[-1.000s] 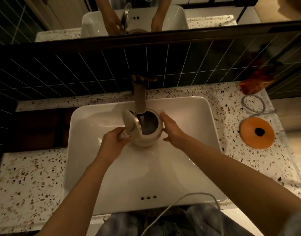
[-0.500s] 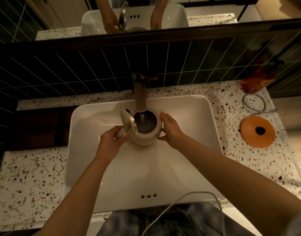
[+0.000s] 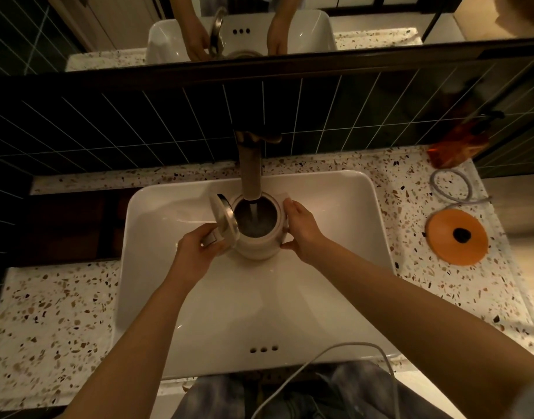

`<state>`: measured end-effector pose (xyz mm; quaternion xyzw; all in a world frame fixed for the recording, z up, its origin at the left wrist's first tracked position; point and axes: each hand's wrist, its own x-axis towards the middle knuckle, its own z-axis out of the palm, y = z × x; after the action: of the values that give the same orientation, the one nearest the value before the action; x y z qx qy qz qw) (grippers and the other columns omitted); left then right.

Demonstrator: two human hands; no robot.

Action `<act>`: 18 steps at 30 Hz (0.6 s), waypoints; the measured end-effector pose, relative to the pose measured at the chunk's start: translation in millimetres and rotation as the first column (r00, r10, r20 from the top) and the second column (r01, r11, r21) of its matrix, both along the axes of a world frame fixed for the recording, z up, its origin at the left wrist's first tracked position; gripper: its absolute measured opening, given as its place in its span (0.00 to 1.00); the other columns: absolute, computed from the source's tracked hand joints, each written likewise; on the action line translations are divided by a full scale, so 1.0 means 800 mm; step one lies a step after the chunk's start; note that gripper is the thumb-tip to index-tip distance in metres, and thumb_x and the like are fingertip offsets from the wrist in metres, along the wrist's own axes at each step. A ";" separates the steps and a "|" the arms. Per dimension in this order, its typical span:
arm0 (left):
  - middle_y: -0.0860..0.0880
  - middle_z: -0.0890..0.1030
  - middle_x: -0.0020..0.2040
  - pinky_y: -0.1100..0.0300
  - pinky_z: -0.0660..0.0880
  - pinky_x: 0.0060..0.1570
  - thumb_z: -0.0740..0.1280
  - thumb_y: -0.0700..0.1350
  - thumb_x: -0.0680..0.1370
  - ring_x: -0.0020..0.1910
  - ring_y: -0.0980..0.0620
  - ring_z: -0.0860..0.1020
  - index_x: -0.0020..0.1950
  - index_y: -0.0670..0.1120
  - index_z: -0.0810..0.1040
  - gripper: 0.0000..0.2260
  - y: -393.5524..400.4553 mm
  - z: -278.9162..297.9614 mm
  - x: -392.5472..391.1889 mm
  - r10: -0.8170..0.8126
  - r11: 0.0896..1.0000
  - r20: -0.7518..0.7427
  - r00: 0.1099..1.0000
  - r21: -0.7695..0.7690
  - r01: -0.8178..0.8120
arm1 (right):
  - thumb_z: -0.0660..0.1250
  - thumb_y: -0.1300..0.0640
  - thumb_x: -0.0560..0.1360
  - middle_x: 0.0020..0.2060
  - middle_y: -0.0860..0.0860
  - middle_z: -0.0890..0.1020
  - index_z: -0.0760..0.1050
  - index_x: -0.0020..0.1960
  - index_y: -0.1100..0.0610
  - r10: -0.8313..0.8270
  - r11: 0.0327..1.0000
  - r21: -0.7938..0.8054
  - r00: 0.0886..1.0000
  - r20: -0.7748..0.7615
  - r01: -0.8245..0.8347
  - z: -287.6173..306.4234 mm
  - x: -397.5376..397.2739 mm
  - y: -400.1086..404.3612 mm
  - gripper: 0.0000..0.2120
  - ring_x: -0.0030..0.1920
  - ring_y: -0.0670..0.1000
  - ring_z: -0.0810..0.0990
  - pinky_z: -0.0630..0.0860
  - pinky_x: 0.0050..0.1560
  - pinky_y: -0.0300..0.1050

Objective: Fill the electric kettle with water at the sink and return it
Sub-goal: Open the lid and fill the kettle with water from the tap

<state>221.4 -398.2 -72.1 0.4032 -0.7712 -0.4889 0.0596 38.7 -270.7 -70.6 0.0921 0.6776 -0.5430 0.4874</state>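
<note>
A cream electric kettle (image 3: 256,247) is held inside the white sink (image 3: 335,291), right under the brass faucet (image 3: 251,173). Its lid (image 3: 224,219) stands flipped open to the left. A stream of water falls from the spout into the kettle's mouth. My left hand (image 3: 196,252) grips the kettle's handle on the left side. My right hand (image 3: 302,231) is pressed against the kettle's right side, steadying it. The round orange kettle base (image 3: 457,235) lies on the terrazzo counter (image 3: 441,297) to the right of the sink.
A grey coiled cord (image 3: 450,186) and an orange-brown packet (image 3: 453,148) lie behind the base. A white cable (image 3: 320,358) crosses the sink's front edge. Dark tiles and a mirror rise behind the faucet. More terrazzo counter (image 3: 54,328) extends on the left.
The kettle has shifted slightly back so its mouth sits squarely under the spout, and water now runs into it. Both hands moved with it.
</note>
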 end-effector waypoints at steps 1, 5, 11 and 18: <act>0.47 0.84 0.52 0.48 0.75 0.57 0.72 0.44 0.71 0.55 0.47 0.80 0.58 0.47 0.81 0.15 0.000 -0.001 0.000 -0.002 1.000 0.004 1.000 -0.009 0.002 | 0.54 0.45 0.81 0.69 0.54 0.70 0.65 0.72 0.51 -0.003 1.000 0.000 1.000 0.002 0.003 0.000 0.000 0.000 0.21 0.70 0.62 0.66 0.69 0.63 0.69; 0.47 0.84 0.52 0.47 0.76 0.57 0.72 0.46 0.71 0.54 0.47 0.80 0.58 0.47 0.81 0.16 0.000 -0.002 -0.001 0.003 1.000 -0.004 1.000 -0.007 -0.003 | 0.54 0.45 0.81 0.69 0.54 0.70 0.66 0.72 0.51 -0.006 1.000 -0.001 1.000 0.004 0.006 -0.001 -0.001 -0.001 0.21 0.70 0.62 0.66 0.68 0.63 0.69; 0.47 0.84 0.53 0.48 0.75 0.58 0.70 0.56 0.65 0.55 0.48 0.80 0.58 0.48 0.81 0.24 0.002 -0.002 0.000 0.013 0.999 -0.022 1.000 0.034 -0.013 | 0.55 0.44 0.81 0.69 0.54 0.70 0.66 0.72 0.51 -0.007 1.000 0.001 1.000 0.006 0.007 -0.004 0.000 0.000 0.21 0.70 0.62 0.66 0.68 0.63 0.70; 0.50 0.84 0.51 0.50 0.76 0.55 0.73 0.43 0.72 0.53 0.49 0.81 0.57 0.49 0.81 0.14 0.001 -0.010 0.001 0.004 1.000 -0.010 1.000 0.015 -0.004 | 0.55 0.44 0.81 0.71 0.54 0.69 0.65 0.73 0.51 0.020 1.000 -0.009 1.000 0.012 -0.020 -0.007 -0.003 0.004 0.22 0.71 0.62 0.65 0.68 0.64 0.70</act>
<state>222.4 -397.3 -80.5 0.4028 -0.7664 -0.4966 0.0614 36.2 -267.6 -76.4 0.0865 0.6732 -0.5405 0.4972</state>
